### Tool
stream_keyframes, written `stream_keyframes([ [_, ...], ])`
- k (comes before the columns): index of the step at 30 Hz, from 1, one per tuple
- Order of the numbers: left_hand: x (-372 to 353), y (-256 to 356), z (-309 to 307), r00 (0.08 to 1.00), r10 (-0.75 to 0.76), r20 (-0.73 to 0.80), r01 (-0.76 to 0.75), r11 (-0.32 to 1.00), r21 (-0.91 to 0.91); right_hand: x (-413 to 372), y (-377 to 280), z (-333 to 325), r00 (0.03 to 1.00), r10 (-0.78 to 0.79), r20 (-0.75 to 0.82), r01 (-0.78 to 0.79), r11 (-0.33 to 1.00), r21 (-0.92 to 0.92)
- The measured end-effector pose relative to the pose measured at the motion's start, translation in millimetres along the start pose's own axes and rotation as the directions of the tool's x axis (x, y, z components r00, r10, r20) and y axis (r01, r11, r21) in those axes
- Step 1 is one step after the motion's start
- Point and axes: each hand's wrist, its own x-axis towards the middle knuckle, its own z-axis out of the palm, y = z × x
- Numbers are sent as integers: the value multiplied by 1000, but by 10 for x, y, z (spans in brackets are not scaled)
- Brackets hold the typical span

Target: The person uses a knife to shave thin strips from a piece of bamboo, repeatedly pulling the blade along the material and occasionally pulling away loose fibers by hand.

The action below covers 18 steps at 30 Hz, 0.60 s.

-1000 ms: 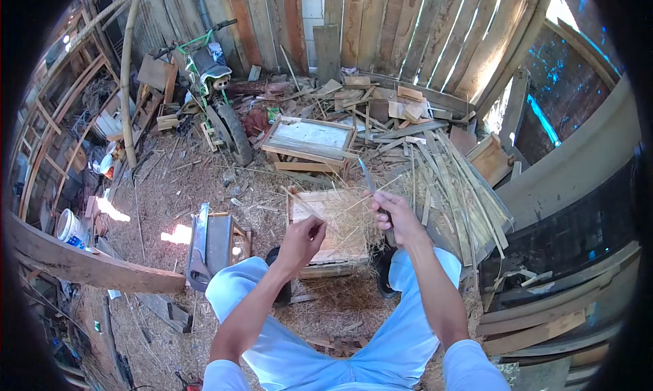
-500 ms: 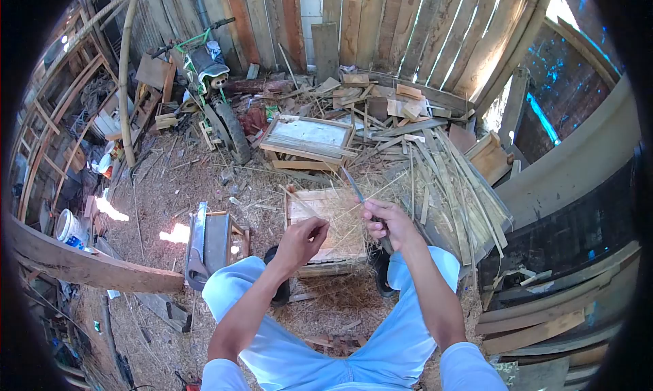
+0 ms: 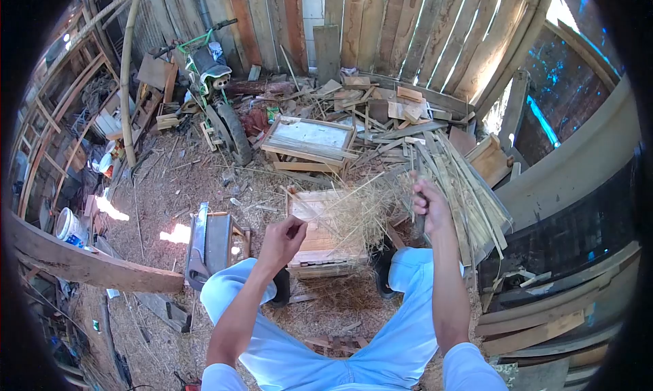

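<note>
My left hand [image 3: 283, 243] is pinched shut above the left side of a low wooden bench [image 3: 316, 238] between my feet. A thin pale strip [image 3: 360, 190], like split bamboo, appears to run from its fingertips up and to the right. My right hand [image 3: 433, 211] is closed around the handle of a knife [image 3: 420, 224], to the right of the bench. The blade points away from me and is hard to make out against the wood behind. A tangle of fine shavings [image 3: 371, 211] covers the bench's right side.
A handsaw [image 3: 198, 248] rests on a small stand [image 3: 218, 238] by my left knee. Long wooden strips [image 3: 456, 187] lie at my right. Beyond are a wooden frame with a white panel [image 3: 309, 134], scrap wood [image 3: 401, 109] and a small motorbike [image 3: 218, 95].
My right hand has moved right and slightly away with the knife, off the strip. My left hand has shifted slightly left. More of the shavings on the bench now show.
</note>
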Motion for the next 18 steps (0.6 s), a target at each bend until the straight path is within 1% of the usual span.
stream_keyframes([
  [2,46,-75,117,1000,25,-6,-25,999,-29,-141,126,260,998,62,-22,-66,969,-236],
  [3,60,-86,171,999,51,-12,-51,997,-54,-172,238,304,985,167,40,-150,951,-270],
  [4,64,-47,206,999,52,-12,-53,997,-53,-221,377,441,971,234,44,-206,918,-340],
  [5,74,8,252,996,85,-5,-85,994,-66,-271,527,588,954,297,42,-256,877,-406],
  [6,85,54,298,993,119,4,-118,990,-80,-318,694,684,929,358,96,-285,855,-434],
  [7,86,68,341,993,113,16,-111,989,-94,-345,817,735,897,417,147,-310,831,-461],
  [8,90,76,356,993,118,21,-116,989,-90,-332,877,733,899,412,148,-307,836,-455],
  [10,88,74,340,989,145,15,-142,982,-123,-280,988,725,891,438,117,-362,842,-399],
  [11,81,55,305,990,141,17,-138,983,-120,-206,919,671,897,429,104,-376,866,-330],
  [12,79,31,261,994,102,32,-98,990,-106,-160,819,627,896,432,102,-379,864,-331],
  [13,80,21,239,997,63,47,-58,994,-95,-127,706,576,921,378,93,-352,911,-217],
  [14,80,28,230,997,64,49,-59,993,-99,-104,602,515,944,321,77,-313,944,-99],
  [15,79,39,211,997,63,50,-58,993,-101,-88,519,481,946,295,136,-287,955,-76],
  [16,76,45,197,997,61,51,-55,993,-101,-97,521,475,946,296,134,-288,955,-75],
  [17,69,55,209,997,58,51,-52,993,-102,-127,521,464,931,325,167,-310,944,-111],
  [18,69,78,244,992,123,17,-120,987,-104,-172,513,471,914,353,198,-329,933,-148],
])
